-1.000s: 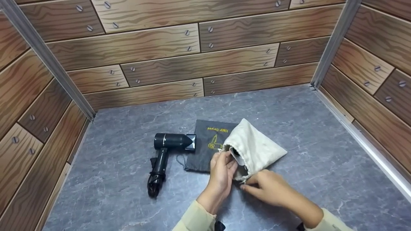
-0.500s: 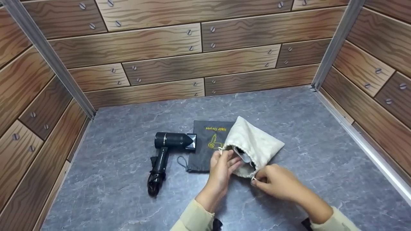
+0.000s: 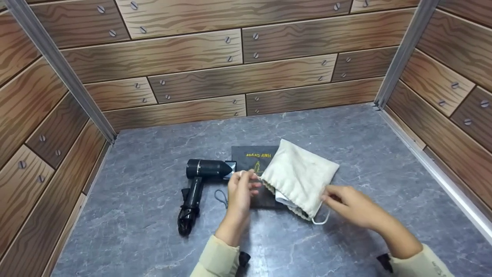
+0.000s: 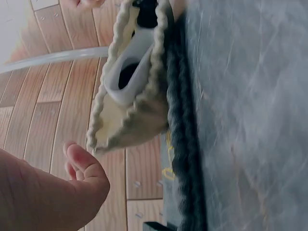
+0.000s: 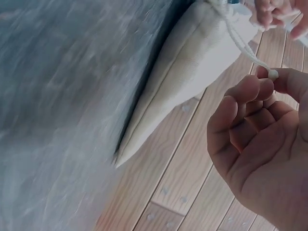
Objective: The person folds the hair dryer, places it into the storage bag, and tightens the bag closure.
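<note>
A cream cloth drawstring bag (image 3: 301, 169) lies partly over a dark grey pouch (image 3: 246, 153) printed "Hair Dryer". Inside its gaping mouth, the left wrist view shows a white plastic piece (image 4: 127, 74) with a dark opening and something black behind it; their kind is unclear. At the bag's right corner my right hand (image 3: 353, 204) pinches the knotted end of a white drawstring (image 5: 245, 48) between thumb and finger. By the left corner my left hand (image 3: 239, 192) seems to pinch the other drawstring end, mostly hidden by the fingers.
A black hair dryer (image 3: 207, 168) with a folded, bundled cord (image 3: 185, 223) lies left of the pouch. The pouch's grey cord loop (image 3: 220, 196) sticks out beside my left wrist. Wood-patterned walls (image 3: 192, 65) enclose the grey marbled table (image 3: 153, 250).
My hands have moved apart, the left one to the left and the right one to the right. The bag's mouth has turned downward and looks narrower. The hair dryer has stayed put.
</note>
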Tool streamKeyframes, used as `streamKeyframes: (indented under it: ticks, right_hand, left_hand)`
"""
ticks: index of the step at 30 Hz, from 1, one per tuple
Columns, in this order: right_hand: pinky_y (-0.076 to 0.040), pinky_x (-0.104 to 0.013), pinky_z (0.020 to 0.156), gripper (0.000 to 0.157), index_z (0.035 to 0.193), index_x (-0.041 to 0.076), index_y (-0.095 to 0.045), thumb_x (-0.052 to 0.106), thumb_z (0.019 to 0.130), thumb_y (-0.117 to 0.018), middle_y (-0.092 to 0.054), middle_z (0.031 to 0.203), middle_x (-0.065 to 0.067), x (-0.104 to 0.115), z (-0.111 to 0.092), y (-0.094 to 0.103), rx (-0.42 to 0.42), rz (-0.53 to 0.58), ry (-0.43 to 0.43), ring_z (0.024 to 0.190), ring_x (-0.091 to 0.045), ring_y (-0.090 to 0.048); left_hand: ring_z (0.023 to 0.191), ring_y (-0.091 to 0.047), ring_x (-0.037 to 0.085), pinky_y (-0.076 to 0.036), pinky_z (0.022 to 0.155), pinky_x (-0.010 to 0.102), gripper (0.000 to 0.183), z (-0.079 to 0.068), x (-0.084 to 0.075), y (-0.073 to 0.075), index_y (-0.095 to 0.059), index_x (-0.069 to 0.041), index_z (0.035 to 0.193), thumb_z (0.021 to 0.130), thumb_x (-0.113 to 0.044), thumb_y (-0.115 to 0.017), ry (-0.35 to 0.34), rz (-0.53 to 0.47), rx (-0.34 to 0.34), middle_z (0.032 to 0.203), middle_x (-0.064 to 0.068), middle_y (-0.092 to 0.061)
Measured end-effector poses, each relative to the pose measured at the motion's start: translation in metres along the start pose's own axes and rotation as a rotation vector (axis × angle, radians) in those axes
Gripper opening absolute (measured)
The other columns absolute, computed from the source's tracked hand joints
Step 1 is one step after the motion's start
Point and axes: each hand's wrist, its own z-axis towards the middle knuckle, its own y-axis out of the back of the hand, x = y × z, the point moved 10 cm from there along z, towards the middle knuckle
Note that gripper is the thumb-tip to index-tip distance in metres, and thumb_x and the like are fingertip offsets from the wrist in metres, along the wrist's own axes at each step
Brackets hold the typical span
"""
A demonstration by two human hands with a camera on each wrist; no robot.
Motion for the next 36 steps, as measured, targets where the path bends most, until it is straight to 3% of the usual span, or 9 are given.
streamKeyframes:
  ticks: [10,19,28,30,36]
  right_hand:
    - [-0.043,-0.024,0.053,0.015,0.091,0.011,-0.067,0.012,0.106,-0.063,-0.051,0.07,0.008,-0.039,-0.015,0.047,-0.137,0.022,-0.074,0.061,-0.003,-0.044]
    - [-0.035,-0.027,0.05,0.021,0.088,0.009,-0.063,0.015,0.107,-0.061,-0.046,0.067,0.004,-0.072,-0.034,0.094,-0.288,-0.14,-0.165,0.057,-0.005,-0.039]
    - [-0.04,-0.032,0.057,0.019,0.095,0.003,-0.067,0.016,0.107,-0.06,-0.058,0.071,-0.002,-0.103,-0.048,0.121,-0.326,-0.315,-0.223,0.063,-0.014,-0.049]
    - [-0.044,-0.04,0.058,0.02,0.098,-0.002,-0.067,0.015,0.106,-0.059,-0.062,0.073,-0.007,-0.112,-0.053,0.128,-0.326,-0.34,-0.242,0.065,-0.021,-0.054]
    - [-0.042,-0.043,0.055,0.027,0.105,-0.002,-0.065,0.023,0.11,-0.055,-0.062,0.076,-0.011,-0.135,-0.064,0.139,-0.29,-0.384,-0.344,0.067,-0.027,-0.057]
  left_hand:
    - [0.069,-0.058,0.013,-0.045,0.063,0.023,0.014,0.012,-0.01,0.026,-0.05,-0.004,0.109,0.102,-0.015,-0.054,0.027,-0.151,-0.04,0.084,0.001,-0.057]
    - [0.071,-0.056,0.014,-0.045,0.065,0.023,0.012,0.019,-0.017,0.037,-0.048,-0.005,0.103,0.108,-0.016,-0.045,0.065,-0.223,-0.031,0.083,0.002,-0.055]
    - [0.071,-0.052,0.014,-0.043,0.066,0.023,0.019,0.024,-0.015,0.043,-0.047,-0.007,0.096,0.109,-0.02,-0.043,0.131,-0.271,-0.004,0.081,0.001,-0.053]
    - [0.072,-0.05,0.013,-0.042,0.066,0.023,0.02,0.026,-0.017,0.048,-0.045,-0.011,0.093,0.109,-0.022,-0.042,0.14,-0.304,0.004,0.081,0.001,-0.051]
    - [0.071,-0.048,0.013,-0.042,0.066,0.023,0.033,0.036,-0.024,0.067,-0.044,-0.016,0.083,0.112,-0.029,-0.036,0.178,-0.436,0.014,0.08,0.002,-0.05]
